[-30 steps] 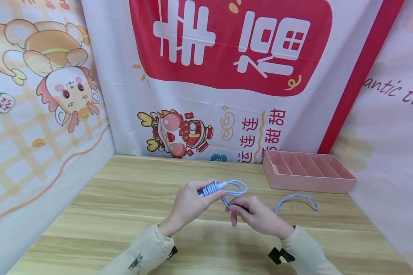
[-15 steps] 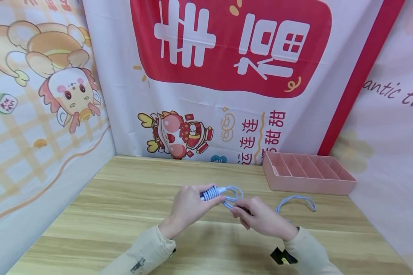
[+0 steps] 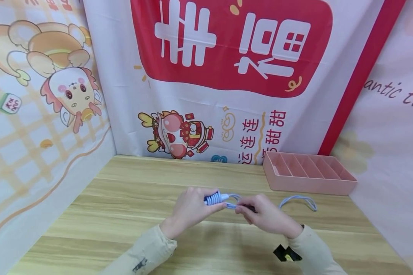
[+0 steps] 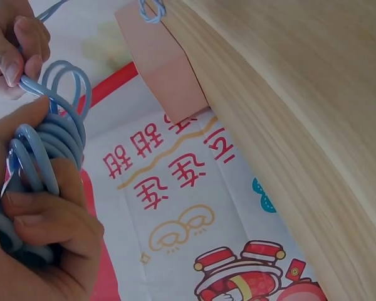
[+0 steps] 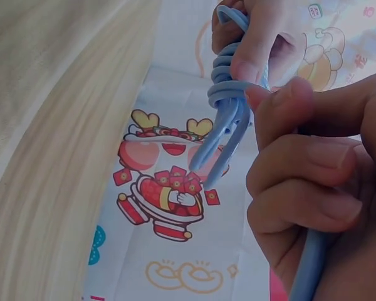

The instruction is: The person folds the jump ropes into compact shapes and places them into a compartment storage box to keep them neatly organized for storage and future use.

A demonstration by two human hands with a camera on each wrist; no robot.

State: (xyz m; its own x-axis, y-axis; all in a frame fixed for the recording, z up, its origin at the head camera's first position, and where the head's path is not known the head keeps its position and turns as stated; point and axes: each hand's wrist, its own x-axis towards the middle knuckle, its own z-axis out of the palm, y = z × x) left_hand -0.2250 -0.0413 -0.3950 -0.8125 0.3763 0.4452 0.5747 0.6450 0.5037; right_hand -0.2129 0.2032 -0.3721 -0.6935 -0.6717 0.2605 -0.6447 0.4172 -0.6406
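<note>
In the head view my left hand point(image 3: 189, 208) grips a light blue cable point(image 3: 213, 198), its turns wound tightly round a bundle of the same cable. Short loops point(image 4: 69, 78) stick out of the bundle's end beyond the left thumb. My right hand point(image 3: 265, 214) is just to the right, thumb and finger pinching the cable close to those loops. A length of cable point(image 5: 309, 263) also runs through the right palm in the right wrist view. A small dark piece shows at the right hand's fingers in the head view; I cannot tell what it is.
A looped stretch of light blue cable point(image 3: 297, 198) lies on the wooden table point(image 3: 130, 202), right of the right hand. Behind it stands a pink box point(image 3: 309, 184) with several compartments. Printed cloths point(image 3: 124, 95) hang behind and on both sides.
Both hands have shifted slightly to the right and lower in the head view, the right hand farther. The loops beyond the coil look smaller and flatter, partly covered by the right fingers.
</note>
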